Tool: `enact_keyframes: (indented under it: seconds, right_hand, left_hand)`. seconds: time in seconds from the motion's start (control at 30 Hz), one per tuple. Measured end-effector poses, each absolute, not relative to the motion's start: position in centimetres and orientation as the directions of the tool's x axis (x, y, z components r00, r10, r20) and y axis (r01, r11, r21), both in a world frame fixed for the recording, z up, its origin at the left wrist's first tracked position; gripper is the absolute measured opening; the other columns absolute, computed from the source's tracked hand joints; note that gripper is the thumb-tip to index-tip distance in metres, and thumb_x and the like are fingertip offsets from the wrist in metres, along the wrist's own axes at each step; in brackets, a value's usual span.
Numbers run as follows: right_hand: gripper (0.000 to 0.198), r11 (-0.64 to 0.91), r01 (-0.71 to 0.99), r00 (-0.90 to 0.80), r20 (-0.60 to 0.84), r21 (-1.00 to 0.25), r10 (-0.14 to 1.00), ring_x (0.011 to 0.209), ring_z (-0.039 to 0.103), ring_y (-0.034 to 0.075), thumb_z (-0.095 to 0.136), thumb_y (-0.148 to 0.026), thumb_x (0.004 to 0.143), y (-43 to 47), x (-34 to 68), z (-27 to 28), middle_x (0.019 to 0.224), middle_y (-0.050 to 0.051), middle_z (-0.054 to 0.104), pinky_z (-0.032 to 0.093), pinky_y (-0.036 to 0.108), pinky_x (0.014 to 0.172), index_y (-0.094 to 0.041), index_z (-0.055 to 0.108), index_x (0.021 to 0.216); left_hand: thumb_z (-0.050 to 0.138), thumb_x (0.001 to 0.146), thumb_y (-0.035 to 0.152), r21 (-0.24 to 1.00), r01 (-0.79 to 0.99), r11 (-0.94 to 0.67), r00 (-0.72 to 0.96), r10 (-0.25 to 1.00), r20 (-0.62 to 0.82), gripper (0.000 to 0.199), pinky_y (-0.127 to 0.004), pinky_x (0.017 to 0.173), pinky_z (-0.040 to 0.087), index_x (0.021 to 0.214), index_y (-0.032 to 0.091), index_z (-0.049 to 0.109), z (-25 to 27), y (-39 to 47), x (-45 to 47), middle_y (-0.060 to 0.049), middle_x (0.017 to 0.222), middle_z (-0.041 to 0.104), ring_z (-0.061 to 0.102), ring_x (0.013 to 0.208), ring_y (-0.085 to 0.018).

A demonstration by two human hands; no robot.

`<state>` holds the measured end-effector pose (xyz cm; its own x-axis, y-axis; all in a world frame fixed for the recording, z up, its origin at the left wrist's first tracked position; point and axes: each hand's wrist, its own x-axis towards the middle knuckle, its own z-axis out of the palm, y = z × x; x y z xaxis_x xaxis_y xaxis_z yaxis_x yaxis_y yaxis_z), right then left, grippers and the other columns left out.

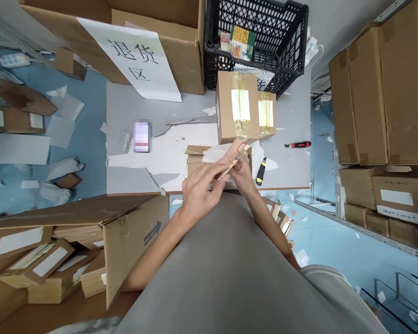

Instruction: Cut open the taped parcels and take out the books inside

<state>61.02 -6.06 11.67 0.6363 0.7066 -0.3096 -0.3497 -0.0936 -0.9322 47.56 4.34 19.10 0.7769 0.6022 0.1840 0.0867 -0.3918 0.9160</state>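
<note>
My left hand (201, 186) and my right hand (243, 175) are closed on a thin flat packet (234, 163). It is seen nearly edge-on and tilted, with its far end up to the right; a red mark shows there. Its kind cannot be made out. Below my hands an open small cardboard box (194, 160) stands at the table's near edge, partly hidden by them. White paper or film (214, 153) shows over that box. Just right of my right hand lies a black and yellow utility knife (261, 171).
Two taped cartons, a larger one (226, 123) and a smaller one (267, 96), stand beyond my hands. Behind them is a black crate (257, 60). A red utility knife (297, 144) lies right, a phone (141, 137) left. A big carton (135, 232) holding boxes borders the table's near left.
</note>
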Motion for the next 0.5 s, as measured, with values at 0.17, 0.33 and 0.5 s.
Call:
enact_keyframes:
  seconds: [0.17, 0.33, 0.5]
  right_hand:
    - [0.066, -0.091, -0.285, 0.733, -0.278, -0.954, 0.620, 0.099, 0.082, 0.022, 0.095, -0.073, 0.079, -6.9, 61.5, 12.7, 0.102, 0.002, 0.085, 0.068, 0.039, 0.100, -0.028, 0.069, 0.118]
    - [0.032, -0.202, 0.174, 0.742, -0.007, -0.964, 0.671, 0.107, 0.080, 0.027, 0.075, -0.056, 0.107, -7.0, 59.5, 15.9, 0.114, 0.007, 0.086, 0.067, 0.043, 0.103, -0.029, 0.082, 0.123]
    - [0.038, -0.118, 0.676, 0.403, 0.231, -0.728, 0.885, 0.113, 0.078, 0.025, 0.052, -0.024, 0.119, -6.3, 56.7, 17.0, 0.118, 0.009, 0.085, 0.063, 0.041, 0.113, -0.027, 0.078, 0.146]
  left_hand:
    - [0.086, 0.096, 0.058, 0.990, 0.056, 0.130, 0.602, 0.786, -0.137, 0.050, -0.039, 0.099, 0.069, 0.131, 0.023, 0.080, 17.3, 7.2, 48.0, -0.012, 0.126, 0.085, 0.083, 0.111, -0.026]
    - [0.092, 0.085, 0.051, 0.835, -0.034, 0.549, 0.651, 0.646, -0.399, 0.044, -0.039, 0.092, 0.070, 0.117, 0.023, 0.078, 12.9, 8.6, 49.8, -0.012, 0.115, 0.085, 0.083, 0.105, -0.026]
    - [0.078, 0.095, 0.026, 0.531, -0.113, 0.840, 0.717, 0.438, -0.541, 0.008, -0.027, 0.080, 0.065, 0.099, 0.021, 0.073, 11.6, 7.7, 50.6, -0.003, 0.090, 0.077, 0.074, 0.079, -0.015]
